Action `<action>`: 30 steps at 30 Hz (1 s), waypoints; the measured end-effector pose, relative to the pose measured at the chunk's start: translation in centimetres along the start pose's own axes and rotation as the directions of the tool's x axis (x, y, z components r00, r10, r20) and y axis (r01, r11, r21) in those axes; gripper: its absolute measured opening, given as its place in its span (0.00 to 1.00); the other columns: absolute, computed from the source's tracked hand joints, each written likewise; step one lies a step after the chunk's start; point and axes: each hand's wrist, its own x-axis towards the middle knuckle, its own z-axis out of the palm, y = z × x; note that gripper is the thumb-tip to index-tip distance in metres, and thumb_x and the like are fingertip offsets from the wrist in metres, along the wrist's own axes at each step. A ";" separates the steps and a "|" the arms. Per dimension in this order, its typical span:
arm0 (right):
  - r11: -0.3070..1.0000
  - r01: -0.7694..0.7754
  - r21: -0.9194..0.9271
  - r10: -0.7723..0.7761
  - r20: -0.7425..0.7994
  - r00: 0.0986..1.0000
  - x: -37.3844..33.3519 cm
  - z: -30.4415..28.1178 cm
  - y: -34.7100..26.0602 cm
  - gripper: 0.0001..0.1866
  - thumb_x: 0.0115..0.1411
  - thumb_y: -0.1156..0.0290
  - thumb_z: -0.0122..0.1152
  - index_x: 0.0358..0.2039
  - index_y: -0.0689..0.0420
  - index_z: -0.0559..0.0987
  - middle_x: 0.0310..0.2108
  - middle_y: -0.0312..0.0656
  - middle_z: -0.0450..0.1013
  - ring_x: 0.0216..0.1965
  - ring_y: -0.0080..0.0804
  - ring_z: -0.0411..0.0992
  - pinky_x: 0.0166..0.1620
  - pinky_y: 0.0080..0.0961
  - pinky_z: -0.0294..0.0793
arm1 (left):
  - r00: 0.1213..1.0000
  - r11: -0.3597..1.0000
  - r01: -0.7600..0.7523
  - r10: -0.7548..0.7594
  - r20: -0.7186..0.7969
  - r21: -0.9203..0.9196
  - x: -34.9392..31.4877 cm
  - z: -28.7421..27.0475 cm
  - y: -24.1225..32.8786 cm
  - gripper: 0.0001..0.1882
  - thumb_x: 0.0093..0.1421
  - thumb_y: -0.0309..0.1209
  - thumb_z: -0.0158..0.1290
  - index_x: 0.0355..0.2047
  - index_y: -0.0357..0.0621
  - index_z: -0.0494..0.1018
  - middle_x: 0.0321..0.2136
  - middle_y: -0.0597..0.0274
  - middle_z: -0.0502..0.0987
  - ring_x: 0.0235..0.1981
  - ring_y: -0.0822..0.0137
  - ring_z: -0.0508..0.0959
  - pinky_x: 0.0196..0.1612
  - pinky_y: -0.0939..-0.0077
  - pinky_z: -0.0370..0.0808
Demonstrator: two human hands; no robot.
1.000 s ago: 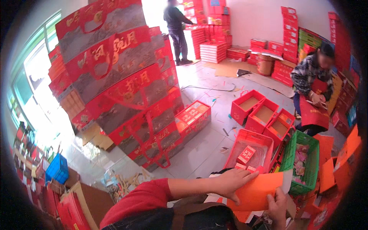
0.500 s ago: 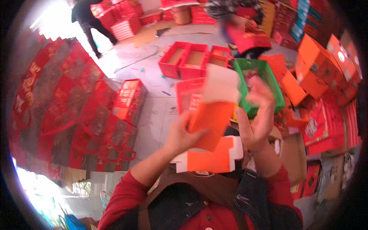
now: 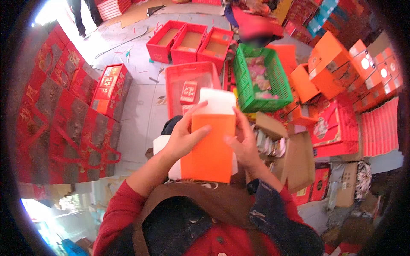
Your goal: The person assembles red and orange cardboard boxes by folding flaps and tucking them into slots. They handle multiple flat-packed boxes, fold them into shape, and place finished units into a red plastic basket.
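Observation:
An orange carton (image 3: 212, 145) with a raised white end flap (image 3: 218, 97) is held over my lap. My left hand (image 3: 184, 133) grips its left edge, with the thumb lying on the orange face. On the opposite edge my right hand (image 3: 245, 143) closes around the carton near the flap. Behind it, white edges of another carton piece (image 3: 175, 170) show on my lap, mostly covered. Just beyond my hands stands a red crate (image 3: 171, 81) with small red boxes (image 3: 188, 92) in it.
A green basket (image 3: 282, 87) of pinkish packets stands ahead right, beside an open brown cardboard box (image 3: 299, 155). Three red boxes (image 3: 186, 45) lie farther ahead. Red gift bags (image 3: 64, 123) line the left, orange boxes (image 3: 335, 59) the right. Another person (image 3: 256, 32) is ahead.
My right hand, raised with fingers apart near the green basket before, now grips the carton's right edge. The carton has come upright and nearer my body. The view has shifted.

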 end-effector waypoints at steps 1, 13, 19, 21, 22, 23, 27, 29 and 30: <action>1.000 0.022 0.011 -0.022 -0.005 1.000 0.6 -0.7 1.6 0.33 0.54 0.75 0.53 0.61 0.61 0.56 0.55 0.43 0.62 0.56 0.31 0.62 0.58 0.29 0.60 | 1.000 1.000 -0.004 0.004 0.008 0.018 0.2 -0.6 -0.8 0.31 0.59 0.24 0.51 0.60 0.39 0.52 0.45 0.58 0.71 0.46 0.71 0.71 0.50 0.74 0.68; 0.992 -0.023 -0.122 0.001 -0.179 0.984 3.9 -3.1 2.8 0.15 0.62 0.69 0.43 0.39 0.65 0.75 0.37 0.40 0.73 0.38 0.23 0.70 0.41 0.20 0.69 | 0.998 0.984 0.053 -0.049 -0.027 0.169 5.5 0.0 -1.8 0.13 0.62 0.33 0.48 0.43 0.38 0.71 0.38 0.62 0.75 0.41 0.74 0.72 0.45 0.78 0.70; 0.984 0.160 -0.077 -0.176 -0.324 0.930 5.7 -0.4 0.0 0.11 0.62 0.71 0.47 0.44 0.61 0.68 0.38 0.37 0.68 0.38 0.19 0.65 0.42 0.18 0.67 | 0.999 0.996 0.022 -0.025 -0.033 -0.091 6.4 -1.6 -0.2 0.28 0.57 0.31 0.55 0.55 0.41 0.56 0.52 0.54 0.65 0.48 0.66 0.70 0.49 0.72 0.70; 0.982 0.189 -0.003 -0.185 -0.222 0.957 4.7 -1.7 0.7 0.14 0.62 0.73 0.47 0.48 0.60 0.64 0.40 0.40 0.68 0.40 0.20 0.67 0.44 0.18 0.67 | 0.996 0.986 0.079 -0.072 0.050 -0.149 5.1 -1.1 1.5 0.28 0.57 0.31 0.55 0.55 0.41 0.56 0.53 0.53 0.64 0.47 0.65 0.70 0.49 0.72 0.70; 0.971 0.240 0.022 -0.232 -0.180 0.956 4.6 -1.8 0.9 0.16 0.62 0.74 0.47 0.50 0.59 0.62 0.41 0.41 0.68 0.40 0.21 0.67 0.44 0.19 0.67 | 0.998 0.991 0.057 -0.052 0.042 -0.119 4.7 -1.0 1.0 0.28 0.57 0.32 0.55 0.55 0.41 0.56 0.54 0.53 0.64 0.47 0.66 0.71 0.49 0.72 0.70; 0.972 0.229 0.045 -0.218 -0.176 0.960 4.4 -1.6 1.1 0.17 0.62 0.74 0.47 0.51 0.59 0.61 0.42 0.42 0.69 0.41 0.22 0.68 0.44 0.20 0.68 | 0.999 0.996 0.035 -0.032 0.035 -0.088 4.2 -0.8 0.5 0.28 0.57 0.32 0.55 0.55 0.42 0.56 0.54 0.53 0.63 0.46 0.67 0.71 0.49 0.72 0.70; 0.970 0.230 0.078 -0.213 -0.179 0.961 3.3 -0.9 1.0 0.21 0.61 0.75 0.48 0.54 0.58 0.57 0.44 0.46 0.69 0.43 0.24 0.68 0.46 0.22 0.68 | 0.995 0.995 -0.095 0.093 -0.046 -0.037 2.9 -0.4 -0.3 0.25 0.58 0.32 0.54 0.53 0.42 0.60 0.49 0.55 0.67 0.41 0.72 0.71 0.39 0.77 0.72; 0.966 0.246 0.076 -0.228 -0.191 0.955 3.1 -0.4 0.6 0.23 0.61 0.75 0.48 0.55 0.59 0.56 0.45 0.46 0.69 0.44 0.25 0.68 0.47 0.22 0.68 | 0.995 0.995 -0.092 0.092 -0.025 0.024 2.9 -0.6 -0.3 0.22 0.58 0.33 0.54 0.50 0.41 0.63 0.42 0.58 0.70 0.36 0.74 0.72 0.33 0.79 0.72; 0.965 0.248 0.081 -0.227 -0.200 0.953 2.9 -0.1 0.4 0.23 0.61 0.76 0.48 0.55 0.59 0.55 0.45 0.47 0.69 0.45 0.25 0.68 0.48 0.23 0.68 | 0.999 0.998 -0.040 0.038 0.034 0.054 3.2 -1.3 -0.6 0.20 0.58 0.33 0.54 0.49 0.41 0.64 0.38 0.60 0.71 0.33 0.75 0.72 0.31 0.80 0.71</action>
